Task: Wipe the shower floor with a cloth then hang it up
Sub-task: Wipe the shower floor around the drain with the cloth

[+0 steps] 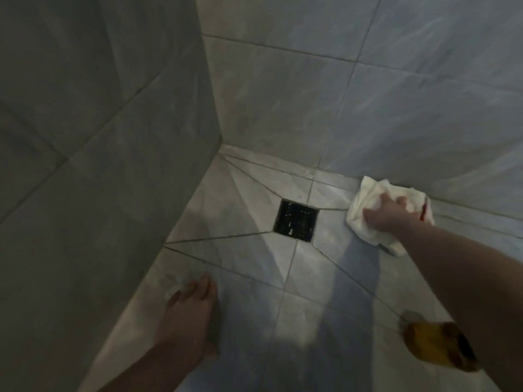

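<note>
Right hand: my right hand (pixel 389 215) is down on the white cloth (pixel 368 199), fingers curled into its folds and bunching it, pressing it to the shower floor (pixel 254 306).
Left hand: my left hand (pixel 188 315) lies flat on the floor tiles near the left wall (pixel 85 137), fingers straight and together, holding nothing.
Cloth: crumpled, white, with a thin red mark showing at its right edge beside my knuckles; it sits on the floor right where the floor meets the back wall (pixel 368 94), to the right of the drain (pixel 296 221) and just apart from it.
Drain: a square black grate set in the middle of the sloped tiles, with pale specks on it; grout lines run out from its corners.
Floor: grey marbled tiles, a bright patch of light in front of the drain, my arm's shadow across it.
Yellow thing: a blurred yellow-brown object (pixel 433 346) lies on the floor under my right forearm; I cannot tell what it is.
Writing: no brand, label or lettering can be read on the cloth, the drain or the tiles.
</note>
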